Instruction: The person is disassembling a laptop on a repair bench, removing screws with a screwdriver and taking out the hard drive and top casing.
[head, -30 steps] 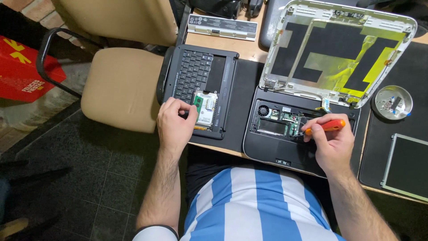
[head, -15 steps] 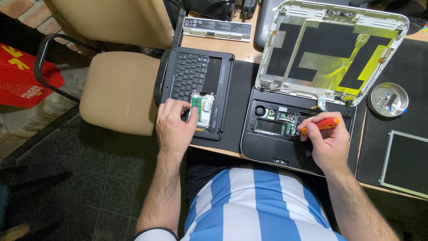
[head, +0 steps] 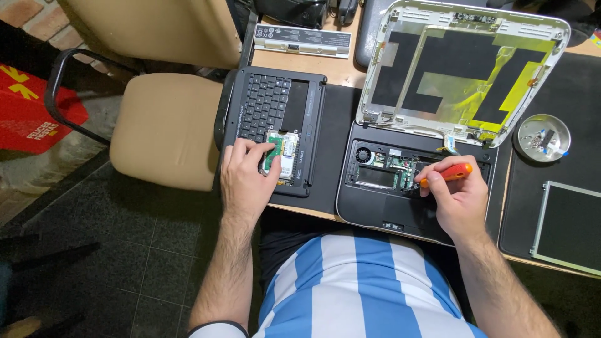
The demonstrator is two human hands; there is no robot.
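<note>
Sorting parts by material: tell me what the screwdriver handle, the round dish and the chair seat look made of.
Screwdriver handle: glossy orange plastic, probably. Round dish: metal, by its silvery sheen. Chair seat: smooth beige leather or vinyl; which, unclear.

Looks like a small home repair bench: wooden desk (head: 350, 70) with black mats, a gutted laptop base (head: 400, 188) near, its stripped lid (head: 463, 69) far, a screw dish (head: 542, 138) right, padded chair (head: 166, 125) left.

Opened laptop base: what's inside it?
The laptop base shows a small fan, circuit boards and an empty bay. The right hand and orange screwdriver cover the right part.
</note>
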